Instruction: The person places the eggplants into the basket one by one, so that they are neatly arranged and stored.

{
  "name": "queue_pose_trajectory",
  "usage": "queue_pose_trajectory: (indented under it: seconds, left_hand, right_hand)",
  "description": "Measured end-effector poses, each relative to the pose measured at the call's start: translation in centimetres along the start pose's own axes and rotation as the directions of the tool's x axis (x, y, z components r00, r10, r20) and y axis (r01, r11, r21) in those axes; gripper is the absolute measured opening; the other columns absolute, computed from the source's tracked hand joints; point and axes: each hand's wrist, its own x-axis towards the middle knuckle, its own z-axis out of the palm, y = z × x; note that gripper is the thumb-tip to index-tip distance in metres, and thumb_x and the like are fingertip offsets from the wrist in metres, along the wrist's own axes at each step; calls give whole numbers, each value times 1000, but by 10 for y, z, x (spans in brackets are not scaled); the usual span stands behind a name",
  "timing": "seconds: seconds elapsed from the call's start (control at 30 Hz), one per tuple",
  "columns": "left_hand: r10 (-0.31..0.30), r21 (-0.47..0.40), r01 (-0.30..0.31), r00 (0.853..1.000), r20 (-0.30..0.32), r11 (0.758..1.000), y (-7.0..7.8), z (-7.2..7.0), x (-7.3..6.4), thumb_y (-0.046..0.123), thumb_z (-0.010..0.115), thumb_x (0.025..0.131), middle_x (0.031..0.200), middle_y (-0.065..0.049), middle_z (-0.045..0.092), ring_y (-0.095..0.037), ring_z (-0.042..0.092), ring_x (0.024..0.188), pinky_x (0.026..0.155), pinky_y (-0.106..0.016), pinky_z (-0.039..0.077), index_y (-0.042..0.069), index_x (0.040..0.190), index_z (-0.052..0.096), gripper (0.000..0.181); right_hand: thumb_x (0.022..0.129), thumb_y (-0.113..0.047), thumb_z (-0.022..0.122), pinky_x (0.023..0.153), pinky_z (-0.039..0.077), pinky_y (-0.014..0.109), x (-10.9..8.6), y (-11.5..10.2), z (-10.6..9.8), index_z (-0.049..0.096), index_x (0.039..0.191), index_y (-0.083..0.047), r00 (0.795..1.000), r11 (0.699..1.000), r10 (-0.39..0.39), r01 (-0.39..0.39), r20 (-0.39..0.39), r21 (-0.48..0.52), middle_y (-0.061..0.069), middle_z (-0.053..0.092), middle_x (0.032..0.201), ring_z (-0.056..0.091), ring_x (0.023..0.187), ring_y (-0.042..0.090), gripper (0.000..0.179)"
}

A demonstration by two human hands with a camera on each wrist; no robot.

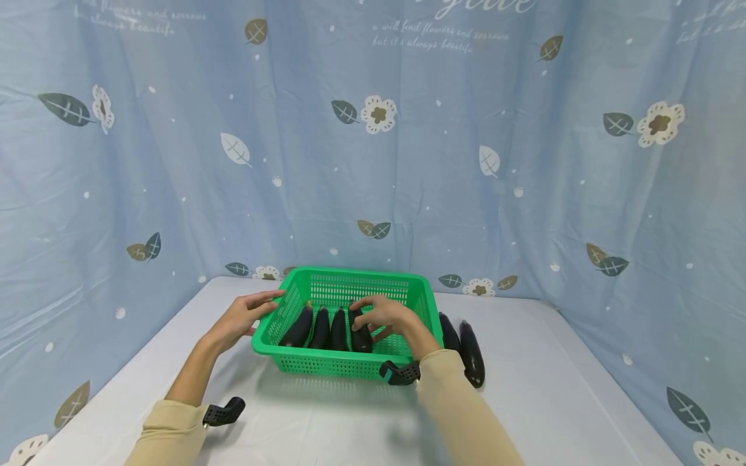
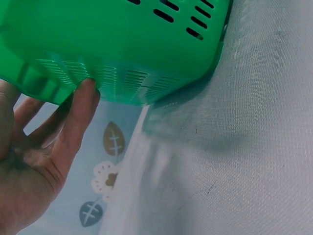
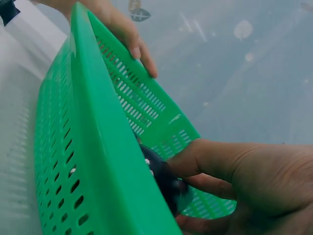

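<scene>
A green perforated plastic basket (image 1: 329, 367) stands on the table with several dark eggplants (image 1: 320, 329) lying side by side in it. My right hand (image 1: 387, 317) reaches in over the near rim, thumb and fingers about the rightmost eggplant (image 1: 360, 333). The right wrist view shows the thumb pressed against this eggplant (image 3: 164, 178), part of which is hidden behind the rim. At the basket's left end my left hand (image 1: 241, 317) touches the rim with extended fingers. In the left wrist view one finger (image 2: 80, 110) lies along the basket's outer wall (image 2: 112, 81), the palm facing the camera.
Two more eggplants (image 1: 472, 353) lie on the white table (image 1: 559, 388) just right of the basket, one partly hidden by it. A blue patterned curtain (image 1: 443, 175) hangs behind the table and along its sides. Black wrist devices (image 1: 224, 412) are strapped over both sleeves.
</scene>
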Motion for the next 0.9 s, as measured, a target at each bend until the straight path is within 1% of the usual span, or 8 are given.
queue_pose_trajectory:
  seconds: [0.17, 0.27, 0.53, 0.9]
  left_hand:
    - [6, -5, -6, 1000, 3, 1000, -1, 0, 0, 47, 56, 98, 159, -16, 32, -46, 29, 145, 92, -59, 52, 21, 150, 43, 59]
    - [9, -8, -9, 1000, 5, 1000, -1, 0, 0, 47, 56, 98, 159, -16, 32, -46, 29, 145, 92, -59, 52, 21, 150, 43, 59]
    - [11, -8, -11, 1000, 2, 1000, -2, -1, 1, 46, 56, 98, 159, -16, 32, -46, 30, 144, 91, -59, 53, 20, 150, 43, 59]
    - [3, -10, -3, 1000, 1, 1000, 3, 2, -2, 44, 55, 99, 159, -16, 31, -46, 29, 145, 93, -59, 52, 20, 150, 42, 57]
  right_hand:
    - [84, -13, 72, 79, 59, 47, 2, 0, 2, 56, 137, -15, 1000, 1000, 14, -14, -3, -6, 13, 55, 128, 60, 105, 35, 55]
    - [85, -13, 72, 80, 59, 48, 3, 0, 3, 57, 137, -15, 1000, 1000, 17, -17, -2, -17, 12, 56, 125, 60, 104, 35, 55]
    - [85, -15, 72, 79, 59, 47, 5, 1, 8, 56, 138, -15, 1000, 999, 13, -13, 1, -32, 13, 53, 134, 60, 105, 35, 55]
    - [86, -15, 72, 80, 59, 49, 6, -3, 13, 58, 136, -14, 1000, 999, 13, -12, 9, -46, 11, 55, 129, 60, 100, 33, 52]
